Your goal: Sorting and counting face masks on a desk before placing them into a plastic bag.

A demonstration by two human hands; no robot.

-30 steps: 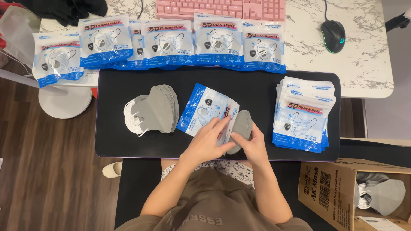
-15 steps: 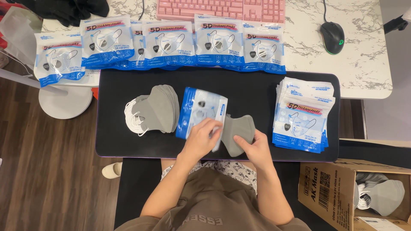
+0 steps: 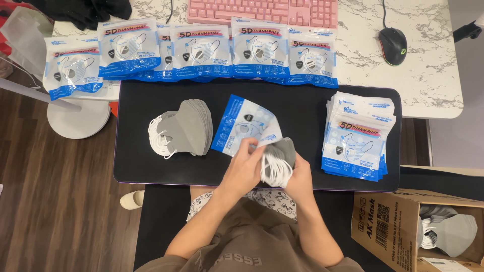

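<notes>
Grey masks (image 3: 280, 151), lying flat beside the pouch (image 3: 245, 126) a moment ago, are now gathered upright, pinched by left hand (image 3: 245, 166) and right hand (image 3: 301, 174) fingers

Both forearms bare, reaching forward from the torso and converging at centre. Left hand (image 3: 242, 168) fingers curled, thumb side up, fingertips pinched at the front. Right hand (image 3: 301, 177) just beside it, fingers wrapped closed in a grip, knuckles outward. Hands nearly touching, wrists slightly bent inward.
</notes>
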